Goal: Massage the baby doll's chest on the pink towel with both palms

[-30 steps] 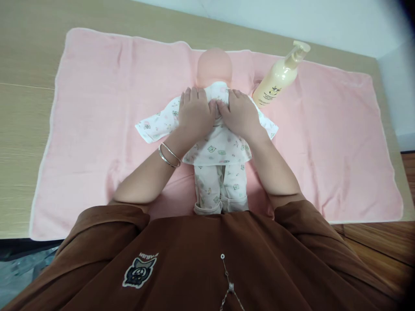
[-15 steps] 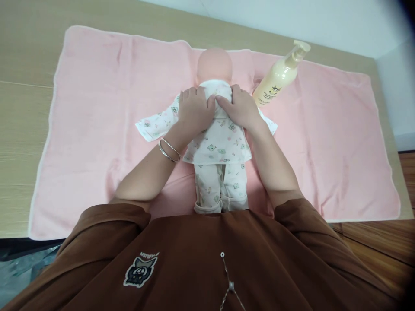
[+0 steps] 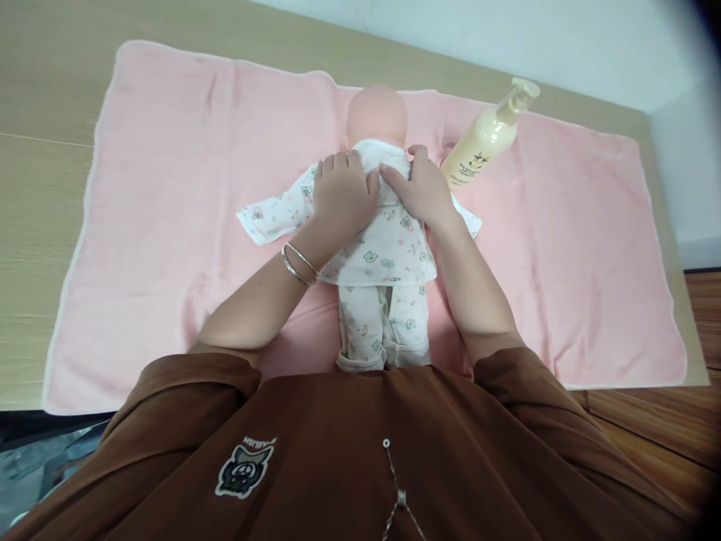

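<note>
A bald doll [image 3: 377,116] lies lengthwise with the back of its head up, dressed in a white printed top [image 3: 375,252] and matching trousers [image 3: 363,323]. My left hand [image 3: 345,194] rests over its left-side shoulder as seen here, thumb on the upper back. On the other shoulder lies my right hand [image 3: 422,184], its thumb reaching inward towards my left thumb. Both palms are down, with thumbs apart from the fingers; neither hand lifts the doll. The top's sleeves spread out sideways, one [image 3: 276,214] showing fully and the other [image 3: 467,216] partly hidden by my right arm.
Under the doll a pink blanket [image 3: 152,210] covers much of the wooden table [image 3: 39,203]. A pale yellow pump bottle [image 3: 484,139] is on the blanket, just right of my right hand. A white wall stands behind the table.
Both hands have shifted very slightly to the right in the picture, and the fingers of my right hand are a little more raised and spread. The view has also moved slightly.
</note>
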The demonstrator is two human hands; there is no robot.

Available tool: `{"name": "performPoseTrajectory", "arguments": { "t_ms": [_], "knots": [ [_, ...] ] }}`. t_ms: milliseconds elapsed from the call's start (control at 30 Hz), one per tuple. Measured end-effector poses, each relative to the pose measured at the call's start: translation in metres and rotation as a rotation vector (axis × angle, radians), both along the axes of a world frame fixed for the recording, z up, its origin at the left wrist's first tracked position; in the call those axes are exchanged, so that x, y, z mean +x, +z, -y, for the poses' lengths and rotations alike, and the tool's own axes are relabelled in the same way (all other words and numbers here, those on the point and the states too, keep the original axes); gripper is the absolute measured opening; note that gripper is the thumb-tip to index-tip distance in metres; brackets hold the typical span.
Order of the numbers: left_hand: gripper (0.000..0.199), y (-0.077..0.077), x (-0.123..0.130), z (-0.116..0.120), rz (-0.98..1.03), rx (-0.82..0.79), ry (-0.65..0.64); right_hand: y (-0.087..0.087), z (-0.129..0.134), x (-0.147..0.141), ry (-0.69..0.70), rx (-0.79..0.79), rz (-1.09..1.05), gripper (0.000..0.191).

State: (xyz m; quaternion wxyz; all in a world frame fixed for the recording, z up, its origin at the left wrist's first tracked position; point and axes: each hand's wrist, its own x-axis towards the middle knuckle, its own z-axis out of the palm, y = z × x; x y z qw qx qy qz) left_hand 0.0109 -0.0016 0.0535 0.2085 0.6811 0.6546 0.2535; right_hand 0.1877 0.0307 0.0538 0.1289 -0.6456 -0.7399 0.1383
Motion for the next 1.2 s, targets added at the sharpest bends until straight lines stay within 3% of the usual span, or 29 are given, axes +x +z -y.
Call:
{"name": "performPoseTrajectory", "arguments": {
  "t_ms": [267,433,700,1000,1100,1200],
  "knots": [
    [0.049,-0.006,-0.012,-0.018,0.045,-0.047,0.02,0.017,0.01,-0.007,0.069,-0.02,0.084,0.069],
    [0.05,0.001,-0.022,-0.026,0.059,-0.13,-0.004,0.022,0.018,-0.01,0.085,-0.004,0.117,0.073],
    [0.051,0.016,-0.019,-0.018,-0.06,-0.161,-0.069,0.027,0.024,-0.01,0.126,0.008,0.091,0.073],
    [0.05,0.022,-0.008,-0.008,-0.143,-0.148,-0.046,0.019,0.007,-0.004,0.067,-0.069,0.054,0.064],
    [0.051,0.021,-0.011,-0.011,-0.14,-0.152,-0.044,0.025,0.019,-0.009,0.09,-0.055,0.064,0.061],
    [0.051,0.02,-0.015,-0.015,-0.11,-0.155,-0.053,0.035,0.037,-0.017,0.197,-0.002,0.067,0.058]
  ]
}}
